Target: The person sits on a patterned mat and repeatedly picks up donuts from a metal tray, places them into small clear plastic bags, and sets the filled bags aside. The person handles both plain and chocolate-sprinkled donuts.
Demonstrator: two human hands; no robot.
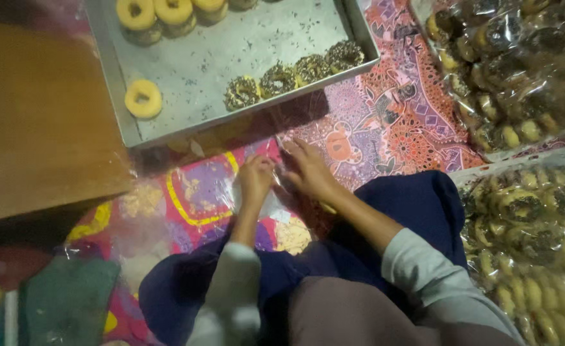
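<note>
My left hand [255, 180] and my right hand [309, 170] meet over a patterned mat, both pinching a clear plastic bag [271, 204] that lies crumpled between them. What the bag holds is hidden by my fingers. Just beyond my hands sits a metal tray [231, 45]. On it are yellow-glazed doughnuts [143, 98] and a row of chocolate-sprinkled doughnuts [294, 70]. I sit cross-legged, with grey sleeves and dark blue cloth over my lap.
Piles of bagged doughnuts lie at the upper right [506, 70] and lower right [532, 237]. A brown wooden board [39, 122] stands at the left. Loose plastic sheets [141, 230] lie on the colourful mat [385, 122], and green cloth [64, 301] is at lower left.
</note>
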